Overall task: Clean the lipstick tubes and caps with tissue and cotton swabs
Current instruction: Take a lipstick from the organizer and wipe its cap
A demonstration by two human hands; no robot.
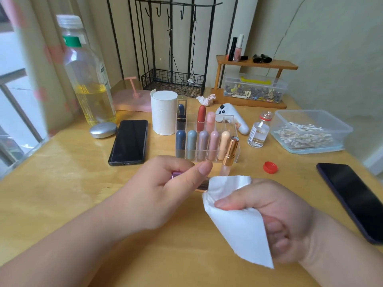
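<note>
A pale wooden table [62,183] fills the view, with soft daylight from the window [8,50] at nine o'clock and a cream curtain [39,65] with pink spots hanging at ten. At twelve a black metal rack [172,38] with hooks and a wire basket stands against the plain beige wall [331,38]. At one o'clock, a small wooden shelf [257,64] sits on the table's far edge.

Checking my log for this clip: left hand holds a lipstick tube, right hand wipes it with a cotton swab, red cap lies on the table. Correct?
Not quite: the head view shows the right hand holding a white tissue, not a cotton swab. The left hand holds the lipstick tube; the red cap lies on the table.
</note>
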